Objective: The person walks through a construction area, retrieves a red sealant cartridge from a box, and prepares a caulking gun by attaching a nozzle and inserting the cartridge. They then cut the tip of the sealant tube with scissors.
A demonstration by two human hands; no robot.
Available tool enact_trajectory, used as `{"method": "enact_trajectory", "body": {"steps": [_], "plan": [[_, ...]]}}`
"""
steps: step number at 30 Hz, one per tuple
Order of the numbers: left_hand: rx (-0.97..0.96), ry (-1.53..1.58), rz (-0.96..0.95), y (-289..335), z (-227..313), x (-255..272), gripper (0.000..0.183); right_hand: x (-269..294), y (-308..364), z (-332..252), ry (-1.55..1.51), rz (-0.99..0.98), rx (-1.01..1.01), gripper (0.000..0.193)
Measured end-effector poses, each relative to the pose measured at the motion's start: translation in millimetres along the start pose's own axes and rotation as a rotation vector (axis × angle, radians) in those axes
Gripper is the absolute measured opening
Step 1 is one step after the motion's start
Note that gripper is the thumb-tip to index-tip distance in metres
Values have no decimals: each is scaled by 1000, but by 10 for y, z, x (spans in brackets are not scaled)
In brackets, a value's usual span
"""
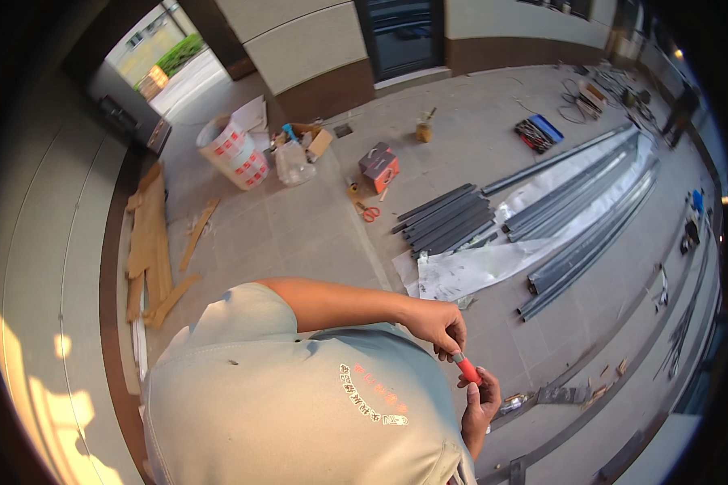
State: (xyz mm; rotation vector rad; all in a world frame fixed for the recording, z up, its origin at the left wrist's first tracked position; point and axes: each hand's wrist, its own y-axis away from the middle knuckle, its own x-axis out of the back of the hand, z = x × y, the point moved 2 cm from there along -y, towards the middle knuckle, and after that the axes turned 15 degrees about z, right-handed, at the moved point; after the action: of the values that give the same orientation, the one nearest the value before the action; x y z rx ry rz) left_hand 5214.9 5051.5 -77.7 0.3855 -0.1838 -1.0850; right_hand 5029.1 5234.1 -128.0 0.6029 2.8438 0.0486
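Both my hands meet in front of my light beige shirt [275,404], at the lower middle of the head view. Between them is a short red cylindrical piece with a grey end [467,369]; its exact kind cannot be made out. My left hand [438,325], its arm reaching across from the left, pinches the grey end. My right hand [482,401] is closed round the red end, its thumb and fingers pressed to it. Beyond the hands, on the floor, lie a bundle of short dark grey bars [449,220] and a white sheet [461,276].
Long grey bars [590,242] stretch to the right. Red-handled scissors [370,214], a red and dark box [378,167], a white roll with red print [236,153] and a blue tool tray [539,132] stand farther off. Cardboard strips [150,234] lie along the left wall.
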Motion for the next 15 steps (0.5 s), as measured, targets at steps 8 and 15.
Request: {"method": "enact_trajectory", "body": {"steps": [8, 15], "plan": [[-100, 382, 468, 1010, -581, 20, 20, -583, -428, -49, 124, -421, -63, 35], [-186, 548, 606, 1716, -995, 290, 19, -1510, -456, -11, 206, -562, -32, 35]]}}
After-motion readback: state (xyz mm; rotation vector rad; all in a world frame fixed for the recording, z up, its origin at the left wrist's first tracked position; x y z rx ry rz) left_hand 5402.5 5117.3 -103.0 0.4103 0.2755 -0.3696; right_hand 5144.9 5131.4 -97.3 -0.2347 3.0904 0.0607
